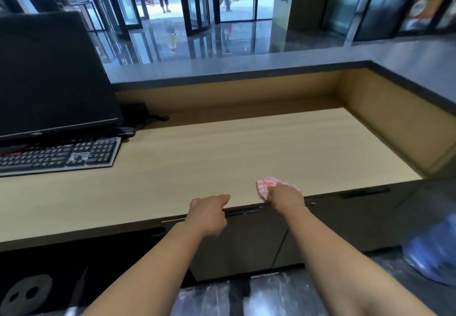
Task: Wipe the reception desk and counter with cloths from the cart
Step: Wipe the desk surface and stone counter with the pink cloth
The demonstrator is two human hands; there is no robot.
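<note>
A pale wooden reception desk (222,147) stretches across the view, with a raised grey stone counter (246,64) behind and to its right. My right hand (286,198) presses a pink-and-white striped cloth (267,183) onto the desk right at its front edge; the cloth sticks out beyond my fingers. My left hand (209,208) rests on the front edge of the desk just to the left, fingers curled over the edge, with nothing in it.
A black monitor (54,76) and a black keyboard (59,155) stand at the desk's left end, with cables behind. Dark cabinet doors (333,229) lie below the desk. A blue bag (434,251) sits low on the right. Glass doors lie beyond the counter.
</note>
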